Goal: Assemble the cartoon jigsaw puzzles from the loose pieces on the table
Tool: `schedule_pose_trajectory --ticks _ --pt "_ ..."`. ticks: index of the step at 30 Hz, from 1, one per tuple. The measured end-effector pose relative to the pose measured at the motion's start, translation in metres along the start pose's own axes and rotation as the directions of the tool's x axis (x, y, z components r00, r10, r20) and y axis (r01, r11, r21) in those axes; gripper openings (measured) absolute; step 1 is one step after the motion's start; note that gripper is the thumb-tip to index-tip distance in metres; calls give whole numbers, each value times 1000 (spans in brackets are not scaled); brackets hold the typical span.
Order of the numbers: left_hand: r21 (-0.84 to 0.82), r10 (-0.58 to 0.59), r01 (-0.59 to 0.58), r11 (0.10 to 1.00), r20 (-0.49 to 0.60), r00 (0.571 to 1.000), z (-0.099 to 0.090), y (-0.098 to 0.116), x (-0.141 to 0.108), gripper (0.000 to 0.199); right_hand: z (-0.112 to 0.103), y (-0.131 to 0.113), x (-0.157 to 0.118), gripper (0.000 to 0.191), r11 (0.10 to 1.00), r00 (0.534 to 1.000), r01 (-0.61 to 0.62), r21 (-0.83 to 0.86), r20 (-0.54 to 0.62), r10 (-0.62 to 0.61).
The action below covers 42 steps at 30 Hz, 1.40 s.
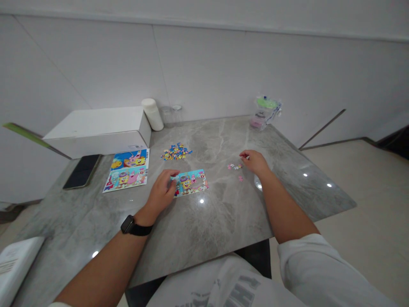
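Observation:
A partly assembled jigsaw puzzle point(187, 184) with cartoon figures lies on the grey table, with a gap in its right part. My left hand point(162, 191) rests at its left end, thumb and fingers apart and slightly curled over the edge. To the right of the puzzle, my right hand point(254, 162) is above the table with fingertips pinched together; whatever is between them is too small to make out. Just left of and below that hand lie several loose puzzle pieces point(235, 166) and a pink piece point(240, 178).
Farther back is a pile of mixed puzzle pieces point(176, 152). A printed picture sheet point(128, 169), a phone point(83, 171) and a white box point(99, 128) are at the left. A white bottle point(153, 115) and a plastic bag point(264, 113) stand near the wall.

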<state>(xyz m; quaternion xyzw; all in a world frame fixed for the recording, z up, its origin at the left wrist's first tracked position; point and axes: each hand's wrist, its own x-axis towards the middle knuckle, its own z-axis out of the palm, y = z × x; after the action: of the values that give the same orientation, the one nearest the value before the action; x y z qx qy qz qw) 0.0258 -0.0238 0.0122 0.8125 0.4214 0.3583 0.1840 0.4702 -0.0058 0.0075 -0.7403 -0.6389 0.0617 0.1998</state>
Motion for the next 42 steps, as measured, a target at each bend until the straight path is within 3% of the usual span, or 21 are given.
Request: schedule_pose_trajectory --ticks 5,13,22,26,30,36,42 --pt "-4 3 -3 1000 7 1000 0 0 0 28 0 -10 -3 20 997 993 77 7 92 -78" --pt "-11 -2 2 1000 29 1000 1 -2 0 27 5 -24 -7 33 969 944 240 60 220 -247" --pt "-10 17 -16 1000 44 999 1 0 1 25 3 -16 -6 11 984 965 168 -58 214 -152" --pt "-8 8 -8 1000 47 999 0 1 1 25 -3 -9 -4 13 992 985 94 -79 155 -81" --pt "-11 19 -18 1000 37 999 0 1 2 25 -13 1 -2 13 993 990 93 -69 109 -86" --pt "-7 3 -3 1000 54 999 1 -1 1 24 -16 -2 -5 17 981 956 195 17 219 -193" --pt "-12 12 -11 1000 53 999 1 -1 1 25 -11 -7 -6 16 980 938 200 16 285 -196"
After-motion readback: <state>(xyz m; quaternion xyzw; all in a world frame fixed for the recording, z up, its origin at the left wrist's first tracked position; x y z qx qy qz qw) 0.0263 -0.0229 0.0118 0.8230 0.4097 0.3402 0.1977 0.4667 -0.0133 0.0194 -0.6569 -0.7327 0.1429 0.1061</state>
